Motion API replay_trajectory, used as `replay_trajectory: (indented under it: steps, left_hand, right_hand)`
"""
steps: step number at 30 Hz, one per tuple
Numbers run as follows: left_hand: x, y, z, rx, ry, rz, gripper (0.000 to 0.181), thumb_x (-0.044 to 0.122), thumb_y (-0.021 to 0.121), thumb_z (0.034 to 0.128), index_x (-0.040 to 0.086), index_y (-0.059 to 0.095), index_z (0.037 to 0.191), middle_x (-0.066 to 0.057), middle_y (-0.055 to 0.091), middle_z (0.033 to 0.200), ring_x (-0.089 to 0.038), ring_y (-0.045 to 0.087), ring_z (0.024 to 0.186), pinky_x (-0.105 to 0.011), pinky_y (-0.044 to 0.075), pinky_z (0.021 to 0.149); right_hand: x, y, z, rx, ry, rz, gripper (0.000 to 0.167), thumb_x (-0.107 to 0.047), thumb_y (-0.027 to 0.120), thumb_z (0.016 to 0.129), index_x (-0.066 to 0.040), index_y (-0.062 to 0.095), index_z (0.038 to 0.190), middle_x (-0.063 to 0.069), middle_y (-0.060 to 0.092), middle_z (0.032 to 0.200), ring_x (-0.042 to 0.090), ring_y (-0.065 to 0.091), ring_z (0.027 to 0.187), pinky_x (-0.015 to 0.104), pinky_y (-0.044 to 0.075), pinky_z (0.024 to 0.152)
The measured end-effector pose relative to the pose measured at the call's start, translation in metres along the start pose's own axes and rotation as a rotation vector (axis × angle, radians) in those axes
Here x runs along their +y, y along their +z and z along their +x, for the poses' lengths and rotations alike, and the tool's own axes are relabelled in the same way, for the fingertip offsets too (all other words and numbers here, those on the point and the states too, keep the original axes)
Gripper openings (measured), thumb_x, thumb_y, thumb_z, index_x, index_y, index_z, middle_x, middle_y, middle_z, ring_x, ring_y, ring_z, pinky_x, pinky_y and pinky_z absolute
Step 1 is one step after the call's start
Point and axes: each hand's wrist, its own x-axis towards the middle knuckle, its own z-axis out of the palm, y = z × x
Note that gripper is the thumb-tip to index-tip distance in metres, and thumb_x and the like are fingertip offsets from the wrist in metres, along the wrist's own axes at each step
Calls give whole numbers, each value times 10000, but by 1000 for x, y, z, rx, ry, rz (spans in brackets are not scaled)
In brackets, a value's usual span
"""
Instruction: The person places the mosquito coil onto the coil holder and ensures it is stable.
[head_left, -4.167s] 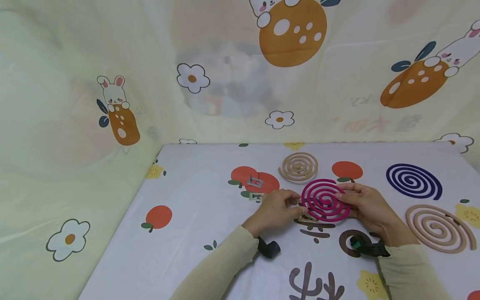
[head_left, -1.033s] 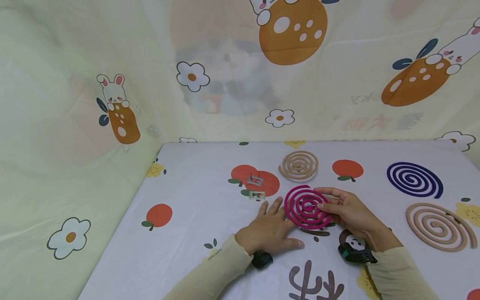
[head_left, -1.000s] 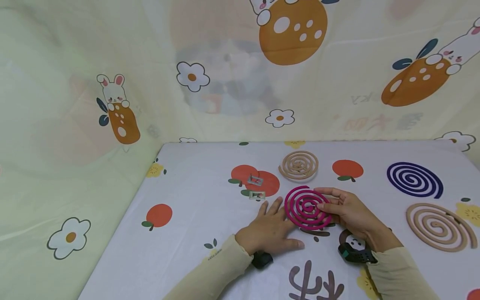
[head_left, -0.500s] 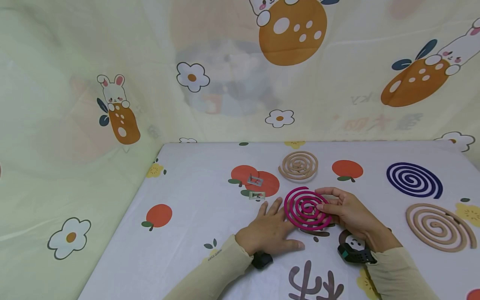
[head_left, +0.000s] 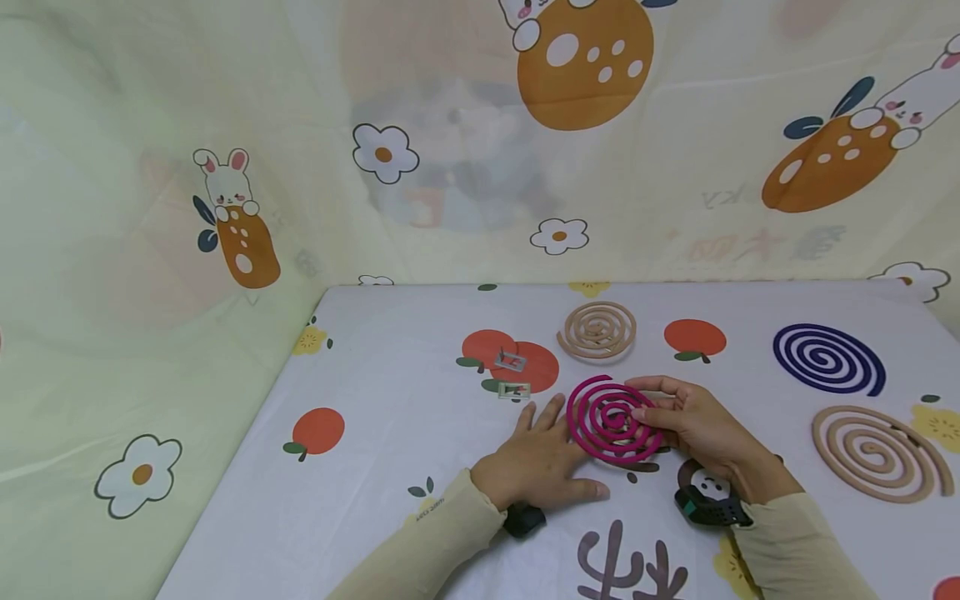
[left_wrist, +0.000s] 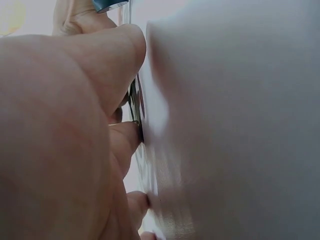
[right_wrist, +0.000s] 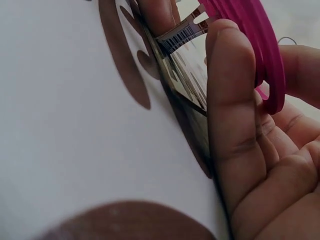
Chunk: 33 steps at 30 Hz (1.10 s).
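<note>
So the magenta mosquito coil (head_left: 617, 417) sits right of centre in the lower half of the frame, and the right hand (head_left: 701, 425) has it pinched by its right side. Looks to me like the mounting step: on the right wrist view a metal coil stand (right_wrist: 182, 37) has its tab poking up at the coil. Can't tell if it's seated. Next move probably calls for lining the coil up with that tab and easing it down, base kept steady. Left hand (head_left: 536, 468) is flat, fingers spread, one running under the coil. Compared with about four seconds back, the coil's shifted left and that left hand's gone from bent fingers at its edge to splayed out.
</note>
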Motion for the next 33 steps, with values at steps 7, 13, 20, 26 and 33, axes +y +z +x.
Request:
replay_trajectory:
  steps: [7,13,20,26,33]
  left_hand:
    - [0,0,0,1,-1,-2,792,761,448,972,442,190,1650,19,153,1751,-306,44,1618,-610,126,1257]
    - [0,-1,0,3,-1,0,792,759,449,974,438,193,1652,23,154,1750,-309,47,1618,-609,128,1258]
    - [0,0,0,3,3,2,798,755,458,973,433,195,1653,17,160,1749,-311,50,1617,-609,137,1256]
    - [0,0,0,9,7,7,795,750,460,976,433,193,1655,21,154,1750,-316,48,1617,-610,140,1254]
    - [0,-1,-1,6,8,6,789,745,466,977,435,203,1653,21,162,1749,-318,47,1617,-610,138,1254]
  right_hand:
    - [-1,1,-1,2,-4,-29,619,-98,694,1007,73,399,1524,89,772,986,126,729,834,254,607,738]
    - [-2,3,0,2,-13,-42,631,-94,704,1000,83,396,1521,79,762,941,109,713,809,240,601,726]
    - [-2,4,-1,18,-11,-77,637,-106,722,990,85,411,1512,81,766,929,109,713,792,258,609,736]
    - [-2,6,-1,38,-7,-96,617,-113,722,991,91,428,1493,77,778,932,120,728,763,283,619,731]
    - [-4,9,0,62,-12,-115,603,-99,726,984,100,445,1478,55,781,959,110,724,794,269,616,732]
